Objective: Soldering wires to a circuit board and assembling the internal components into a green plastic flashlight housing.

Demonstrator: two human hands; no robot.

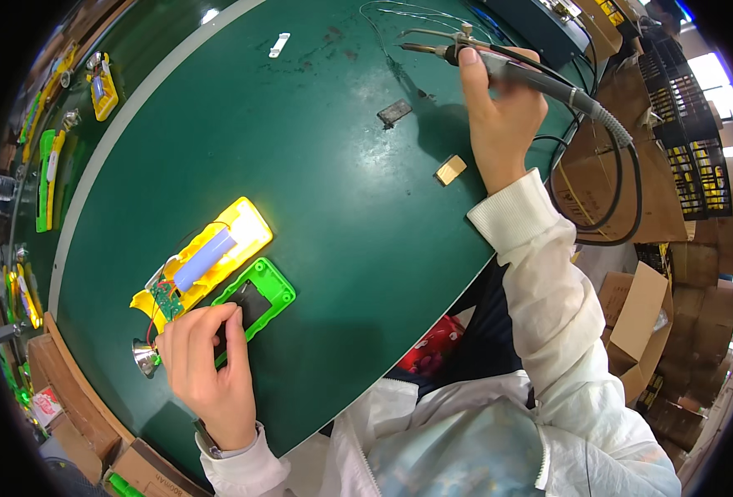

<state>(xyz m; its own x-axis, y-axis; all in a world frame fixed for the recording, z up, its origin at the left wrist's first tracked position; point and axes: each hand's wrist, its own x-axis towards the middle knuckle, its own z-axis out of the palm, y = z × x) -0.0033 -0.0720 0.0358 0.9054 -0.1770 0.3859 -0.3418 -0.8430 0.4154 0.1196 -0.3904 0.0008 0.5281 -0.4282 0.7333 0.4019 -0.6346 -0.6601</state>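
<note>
Above one table (316,157), the right hand (505,120) is gripping one soldering iron (555,87); the left hand (205,356), grasp unclear, is overlapping one bright-green casing (278,288).

- Left of centre, my feed shows a yellow casing half (253,230), lavender-blue battery cell (205,259) and green circuit board (166,301).
- Beside them I get a bright green casing half (277,286) with a black inner panel (256,305).
- Upper right, I see a black-and-grey soldering iron (540,81).
- Mid-frame, a deep green tabletop (358,248).
</note>
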